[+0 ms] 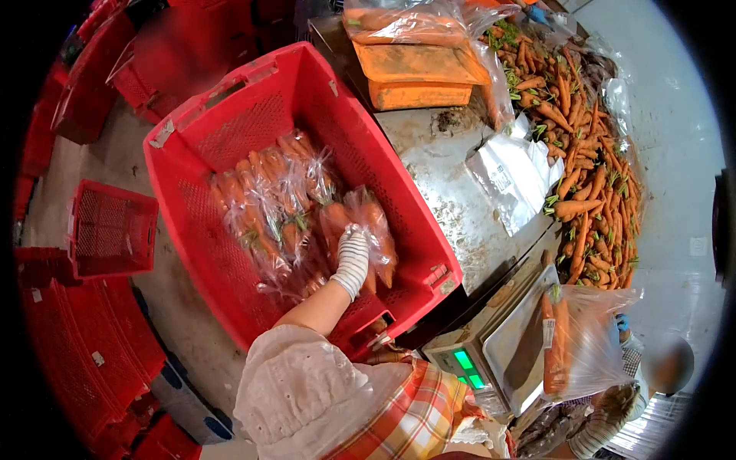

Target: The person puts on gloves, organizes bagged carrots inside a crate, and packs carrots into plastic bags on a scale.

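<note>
My left hand, in a striped white glove, reaches into a large red crate. Its fingers are closed on a clear bag of carrots; more bagged carrots lie beside it. At the lower right edge, a striped glove on a bare forearm appears to be my right hand. It is near dark crumpled plastic, and its fingers are too unclear to read. A bag of carrots stands on a scale with a lit green display.
Loose carrots are heaped on the metal table, near white bags and an orange tub. A co-worker is at the lower right, with a blue-gloved hand. Red crates stand at left.
</note>
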Motion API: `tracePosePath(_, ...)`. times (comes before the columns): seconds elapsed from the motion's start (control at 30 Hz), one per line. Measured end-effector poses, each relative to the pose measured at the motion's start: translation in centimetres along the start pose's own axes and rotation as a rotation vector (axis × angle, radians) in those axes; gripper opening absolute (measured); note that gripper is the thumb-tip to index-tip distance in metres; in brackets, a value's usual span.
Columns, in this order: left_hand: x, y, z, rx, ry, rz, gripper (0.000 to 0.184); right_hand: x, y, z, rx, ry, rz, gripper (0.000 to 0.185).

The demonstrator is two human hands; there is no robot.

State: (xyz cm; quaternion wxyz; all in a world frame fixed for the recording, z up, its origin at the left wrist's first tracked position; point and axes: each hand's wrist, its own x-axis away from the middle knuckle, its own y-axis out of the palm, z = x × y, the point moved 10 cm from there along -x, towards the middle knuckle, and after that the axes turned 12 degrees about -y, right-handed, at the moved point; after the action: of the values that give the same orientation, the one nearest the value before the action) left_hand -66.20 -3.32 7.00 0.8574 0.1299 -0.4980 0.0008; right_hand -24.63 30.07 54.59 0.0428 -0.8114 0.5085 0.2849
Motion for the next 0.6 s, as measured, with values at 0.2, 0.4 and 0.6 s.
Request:
tracePosePath(0.2, -2.2, -0.9, -1.0, 0.018, 0.045, -0.012, 0.031, 0.6, 1.0, 0.6, -0.034, -0.002, -0.045, 0.03)
tracePosePath(0.4, -5.2, -1.3, -1.6, -0.181, 0.093, 0.059, 0.033, 0.9, 0.9, 0.4, 0.013, -0.01, 0.025, 0.027)
tracePosePath(0.6, -5.8, 1.3, 0.1, -1.236, 0.22, -0.024, 0.043, 0.9, -0.1, -0.7, 0.126, -0.02, 0.152, 0.022)
